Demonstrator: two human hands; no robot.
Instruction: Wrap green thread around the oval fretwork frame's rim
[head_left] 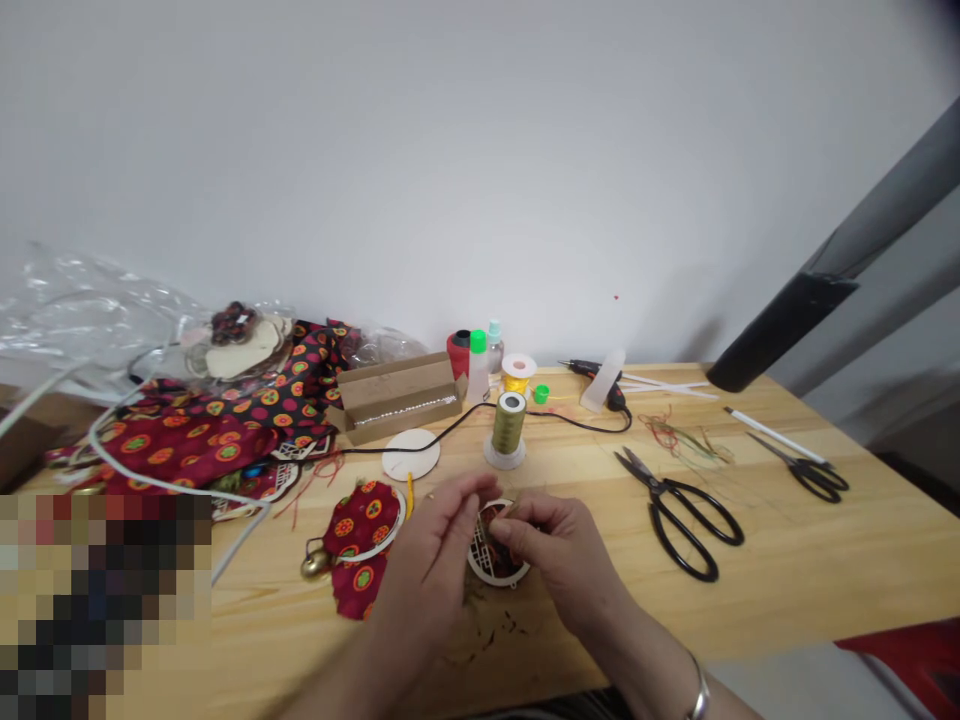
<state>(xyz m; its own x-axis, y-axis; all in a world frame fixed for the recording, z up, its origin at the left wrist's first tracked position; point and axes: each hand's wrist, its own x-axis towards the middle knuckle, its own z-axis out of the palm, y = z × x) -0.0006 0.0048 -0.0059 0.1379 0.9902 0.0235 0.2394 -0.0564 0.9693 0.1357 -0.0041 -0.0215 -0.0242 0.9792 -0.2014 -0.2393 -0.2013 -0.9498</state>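
Just in front of me is a small round piece (501, 578) with a white rim, a white lattice and dark patterned fabric. My left hand (439, 560) is closed around its left side, the fingers bent over its upper edge. My right hand (559, 550) lies over the right side, thumb and forefinger pinched together above the fabric; whatever they hold is too small to make out. Dark scraps (491, 637) lie below the piece. Left of my left hand are a red patterned fabric piece with a white ring (367, 520) and a brass bell (315, 563).
A spool of olive thread (508, 425) stands beyond my hands. Black-handled scissors (675, 515) and a smaller pair (814, 475) lie right. Behind are a glue gun (592, 372), a green-capped bottle (478, 370) and an open cardboard box (401, 405). Patterned fabric (195, 430) is heaped left.
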